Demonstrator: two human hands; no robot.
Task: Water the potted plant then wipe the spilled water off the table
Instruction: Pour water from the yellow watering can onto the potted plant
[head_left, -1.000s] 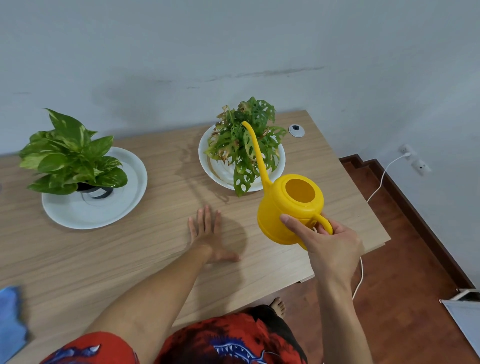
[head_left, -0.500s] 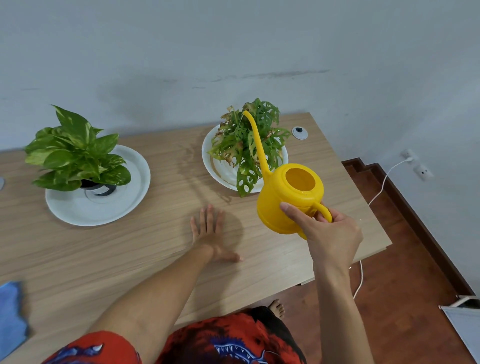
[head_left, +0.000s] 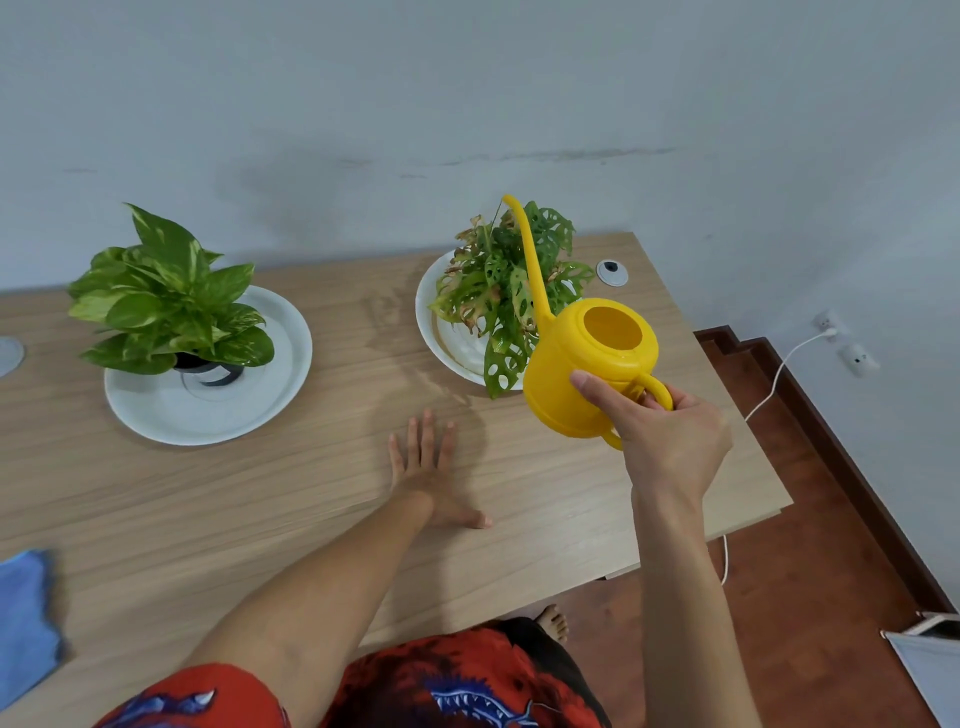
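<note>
My right hand (head_left: 670, 436) grips the handle of a yellow watering can (head_left: 587, 364), held in the air above the table's right part. Its long thin spout rises over a holey-leaved potted plant (head_left: 498, 291) that stands in a white saucer (head_left: 431, 332). My left hand (head_left: 426, 467) lies flat on the wooden table (head_left: 260, 493), fingers apart, in front of that plant. A blue cloth (head_left: 26, 623) rests at the table's near left edge. No water is visible on the table.
A second potted plant (head_left: 166, 301) with broad green leaves stands in a white saucer (head_left: 218, 405) at the left. Cable grommets (head_left: 612, 272) sit in the tabletop. The table's right edge drops to a red-brown floor with a white cable (head_left: 769, 395).
The watering can has risen slightly and its spout has swung further over the holey-leaved plant. My left hand has stayed flat on the table.
</note>
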